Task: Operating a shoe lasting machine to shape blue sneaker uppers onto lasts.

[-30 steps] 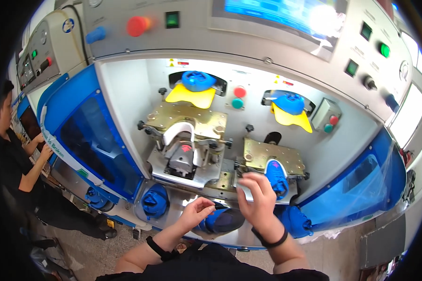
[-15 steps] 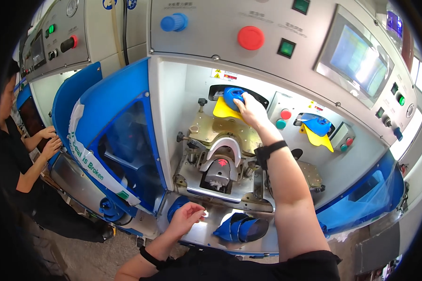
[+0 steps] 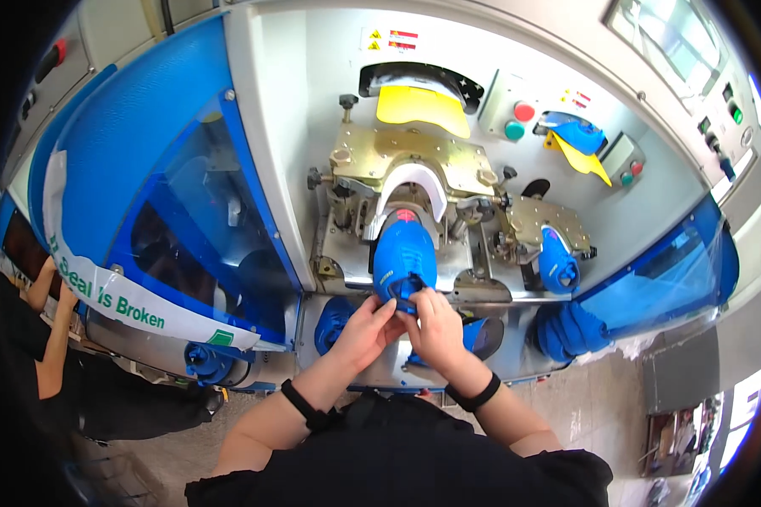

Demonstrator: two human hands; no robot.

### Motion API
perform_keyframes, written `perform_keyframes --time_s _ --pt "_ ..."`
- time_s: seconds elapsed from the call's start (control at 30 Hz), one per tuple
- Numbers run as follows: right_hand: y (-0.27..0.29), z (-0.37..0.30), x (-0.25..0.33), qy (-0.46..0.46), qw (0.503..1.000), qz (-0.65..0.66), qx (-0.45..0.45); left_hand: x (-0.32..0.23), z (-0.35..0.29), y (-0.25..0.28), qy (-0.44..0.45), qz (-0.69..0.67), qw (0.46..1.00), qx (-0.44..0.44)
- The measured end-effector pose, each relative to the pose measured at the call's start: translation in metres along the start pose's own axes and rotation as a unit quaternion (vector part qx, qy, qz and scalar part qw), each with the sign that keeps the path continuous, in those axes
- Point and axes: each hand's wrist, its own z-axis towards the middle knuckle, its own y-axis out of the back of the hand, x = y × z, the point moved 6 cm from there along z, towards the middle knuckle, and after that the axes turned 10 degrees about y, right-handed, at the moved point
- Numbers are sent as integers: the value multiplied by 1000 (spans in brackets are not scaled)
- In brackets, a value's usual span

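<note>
A blue shoe upper (image 3: 404, 253) lies toe-first over the metal form in front of the white horseshoe-shaped pad (image 3: 413, 188). Its heel opening points toward me. My left hand (image 3: 366, 331) grips the heel edge from the left, thumb and fingers closed on it. From the right, my right hand (image 3: 435, 325) pinches the same edge, its fingers bent. The upper hides most of the form beneath. Behind the pad sits a brass-coloured metal clamp plate (image 3: 414, 152), and above that a yellow flap (image 3: 423, 110) projects from a dark slot.
More blue uppers (image 3: 334, 324) rest on the metal ledge around my hands. Another upper (image 3: 558, 262) sits on the right-hand form. Red and green buttons (image 3: 520, 120) are on the back wall. A blue windowed door (image 3: 211, 203) stands left; beyond it, a co-worker's arm (image 3: 52, 329) shows.
My right hand has brought the blue upper down from the yellow flap onto the near form. My left hand has joined it at the heel. The view has tilted downward.
</note>
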Motion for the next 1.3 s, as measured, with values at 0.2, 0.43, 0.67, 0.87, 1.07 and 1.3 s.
perform_keyframes --time_s 0.2,0.43,0.67,0.87,1.07,1.3 --pt "2 16 -10 -28 998 8 -61 -4 35 14 -32 -104 992 -55" --pt "-10 40 -13 10 999 -40 -22 1 42 24 -22 -122 990 -72" --pt "-19 41 -14 -9 999 -38 0 2 41 31 -15 -123 986 -111" --pt "-19 42 -15 -14 999 -37 5 3 42 32 -10 -128 984 -121" --pt "-21 43 -15 -20 999 -41 12 5 43 36 -22 -135 982 -128" --pt "-22 45 -19 -18 998 -56 25 6 44 35 -28 -132 980 -148"
